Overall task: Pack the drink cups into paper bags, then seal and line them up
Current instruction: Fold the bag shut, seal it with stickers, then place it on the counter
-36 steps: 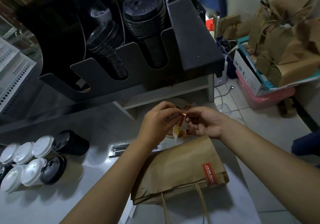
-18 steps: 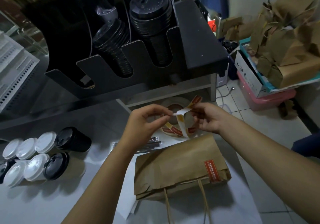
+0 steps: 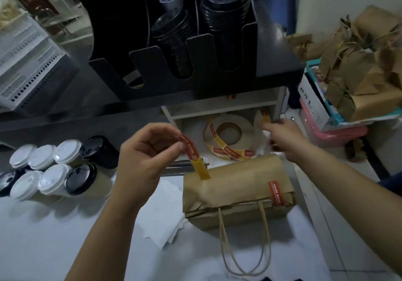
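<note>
Brown paper bag (image 3: 237, 193) lies folded shut on the white counter (image 3: 43, 237), just below both hands, one red seal already across its fold. Beyond it, the right hand (image 3: 280, 137) pinches the sticker roll's (image 3: 228, 137) loose end, while the left hand (image 3: 145, 156) pinches a peeled red sticker (image 3: 191, 150) over the bag's near corner.

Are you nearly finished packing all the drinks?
Not nearly. One bag is folded shut with one sticker on it. The left hand holds a second sticker above it. Eight or so cups wait unpacked.
</note>
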